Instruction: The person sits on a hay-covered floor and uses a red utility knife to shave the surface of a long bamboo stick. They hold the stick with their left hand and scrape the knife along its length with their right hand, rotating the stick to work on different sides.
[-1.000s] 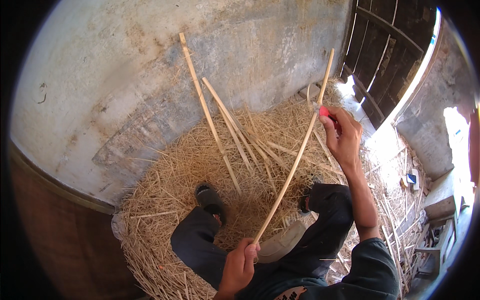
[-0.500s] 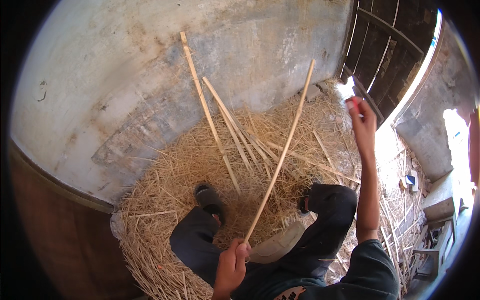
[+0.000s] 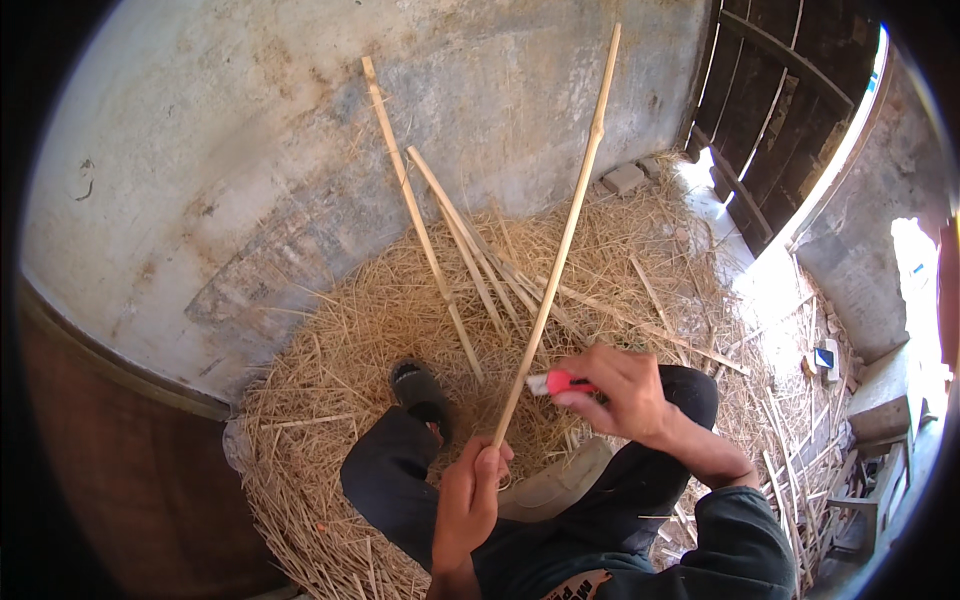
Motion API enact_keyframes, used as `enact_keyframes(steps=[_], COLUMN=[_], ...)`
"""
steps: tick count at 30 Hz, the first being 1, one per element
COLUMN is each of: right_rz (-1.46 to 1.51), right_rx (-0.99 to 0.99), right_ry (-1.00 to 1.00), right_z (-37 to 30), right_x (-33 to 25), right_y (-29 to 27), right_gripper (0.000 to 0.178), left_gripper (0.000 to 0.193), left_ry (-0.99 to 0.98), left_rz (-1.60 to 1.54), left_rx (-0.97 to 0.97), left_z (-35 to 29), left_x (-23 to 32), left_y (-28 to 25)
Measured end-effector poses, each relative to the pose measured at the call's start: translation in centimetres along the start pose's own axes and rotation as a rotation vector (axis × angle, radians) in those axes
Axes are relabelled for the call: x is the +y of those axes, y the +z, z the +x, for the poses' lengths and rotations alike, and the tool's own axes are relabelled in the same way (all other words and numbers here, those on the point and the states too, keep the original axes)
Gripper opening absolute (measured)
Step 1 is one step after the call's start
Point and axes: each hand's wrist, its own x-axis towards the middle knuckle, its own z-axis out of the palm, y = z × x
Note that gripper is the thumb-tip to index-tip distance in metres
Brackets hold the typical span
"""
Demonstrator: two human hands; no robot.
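Observation:
My left hand (image 3: 470, 492) is closed around the lower end of a long bamboo stick (image 3: 572, 225), which leans up and away, slightly to the right. A knob shows on its upper part. My right hand (image 3: 622, 395) grips a red utility knife (image 3: 568, 383); its pale blade end is at the stick, a little above my left hand. Whether the edge touches the stick I cannot tell. Ahead, one bamboo strip (image 3: 405, 190) leans on the wall, and several more strips (image 3: 470, 250) lie in a fan beside it.
Straw and shavings (image 3: 330, 400) cover the floor around my sandalled feet. A pale block-like seat (image 3: 560, 482) is between my legs. A stained wall (image 3: 250, 150) rises in front, a dark plank door (image 3: 780, 110) stands far right, and a brick (image 3: 624, 178) lies by the wall.
My right hand has come down and left with the knife, from raised at the right to beside the stick. The stick's far end has risen higher.

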Motion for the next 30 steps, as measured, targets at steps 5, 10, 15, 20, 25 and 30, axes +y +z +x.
enact_keyframes(steps=[5,10,15,20,25,30], right_rz=[-0.101,-0.130,-0.102,-0.139,-0.118,-0.146], right_rx=[-0.018,-0.020,-0.049,-0.050,0.020,0.026], right_ry=[-0.078,-0.088,-0.097,-0.090,-0.074,-0.028], right_z=[-0.4,-0.4,-0.8,-0.4,0.0,0.5], right_x=[-1.3,-2.0,-1.8,-2.2,-1.4,-1.1], right_y=[0.8,0.8,0.8,0.3,0.1,-0.6], right_gripper=[0.037,0.039,0.040,0.037,0.033,0.031], left_gripper=[0.030,0.023,0.022,0.024,0.024,0.022], left_ry=[-0.014,0.113,0.248,0.268,0.233,0.215], left_rz=[-0.011,0.086,0.107,0.133,0.211,0.192], left_rx=[-0.017,0.096,0.148,0.176,0.193,0.221], left_z=[0.4,0.7,1.3,1.4,1.1,0.7], left_x=[0.8,1.5,1.0,1.4,1.9,2.1], left_y=[0.6,1.6,1.8,2.1,2.2,2.4])
